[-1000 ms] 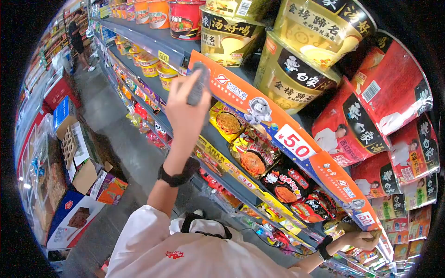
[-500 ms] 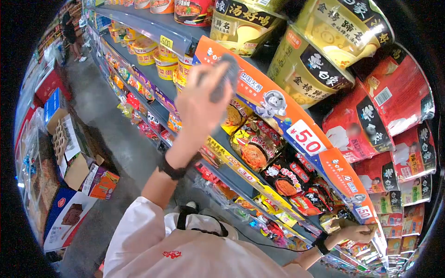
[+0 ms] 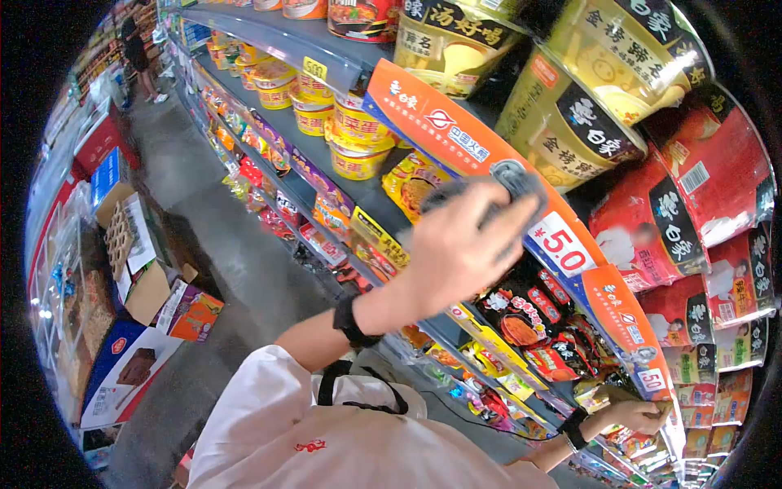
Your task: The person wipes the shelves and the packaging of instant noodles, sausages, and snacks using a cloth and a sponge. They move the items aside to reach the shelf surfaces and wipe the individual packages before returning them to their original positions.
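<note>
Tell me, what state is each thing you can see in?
Left hand: closed around a dark cloth.
Dark cloth: bunched, blurred, over the orange strip.
Orange strip: fixed along the shelf edge.
Right hand: at the strip's lower end; grip unclear.
Gold noodle tubs: stacked.
Cardboard box: flap open.

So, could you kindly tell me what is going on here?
A person in a white top is at a store shelf of instant noodles. Their left hand holds a blurred dark grey pad or cloth at the orange shelf strip, beside the 5.0 price label. Their right hand is near the strip's far end; whether it grips anything is unclear. Noodle tubs stand above the strip, noodle packets below.
</note>
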The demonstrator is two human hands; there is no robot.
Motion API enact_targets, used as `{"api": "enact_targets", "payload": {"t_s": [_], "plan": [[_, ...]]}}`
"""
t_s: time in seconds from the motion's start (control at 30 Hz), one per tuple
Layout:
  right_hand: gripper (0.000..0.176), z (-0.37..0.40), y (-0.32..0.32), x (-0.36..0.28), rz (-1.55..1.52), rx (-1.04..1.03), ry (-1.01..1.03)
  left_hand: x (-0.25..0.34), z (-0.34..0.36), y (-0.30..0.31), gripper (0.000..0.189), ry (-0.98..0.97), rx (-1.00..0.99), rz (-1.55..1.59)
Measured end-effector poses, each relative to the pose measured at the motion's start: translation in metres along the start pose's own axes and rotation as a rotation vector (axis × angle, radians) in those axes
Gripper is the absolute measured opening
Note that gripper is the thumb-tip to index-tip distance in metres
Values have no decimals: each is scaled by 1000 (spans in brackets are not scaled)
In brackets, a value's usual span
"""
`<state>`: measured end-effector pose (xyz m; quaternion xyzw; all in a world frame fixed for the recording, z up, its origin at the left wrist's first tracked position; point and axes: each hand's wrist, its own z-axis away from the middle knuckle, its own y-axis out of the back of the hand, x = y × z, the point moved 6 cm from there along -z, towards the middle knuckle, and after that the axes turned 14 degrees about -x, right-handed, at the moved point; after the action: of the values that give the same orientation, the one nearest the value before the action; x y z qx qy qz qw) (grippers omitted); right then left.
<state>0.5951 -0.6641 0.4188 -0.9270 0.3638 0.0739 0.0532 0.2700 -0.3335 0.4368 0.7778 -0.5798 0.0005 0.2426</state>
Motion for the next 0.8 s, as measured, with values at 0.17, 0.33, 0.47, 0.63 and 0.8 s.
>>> {"api": "enact_targets", "payload": {"t_s": [0.17,0.33,0.47,0.63,0.8], "plan": [[28,4,-1,7,48,21,-50,-5,2,1,39,-56,-22,-15],[26,0,0,-13,15,-2,-27,-48,0,25,39,40,127,-164],[24,0,-4,6,-76,-47,-11,-69,-2,29,38,162,183,-140],[28,-4,1,-13,6,1,-3,-62,4,25,38,219,169,-12],[27,-6,7,-37,199,35,57,-44,15,14,40,207,76,93]]}}
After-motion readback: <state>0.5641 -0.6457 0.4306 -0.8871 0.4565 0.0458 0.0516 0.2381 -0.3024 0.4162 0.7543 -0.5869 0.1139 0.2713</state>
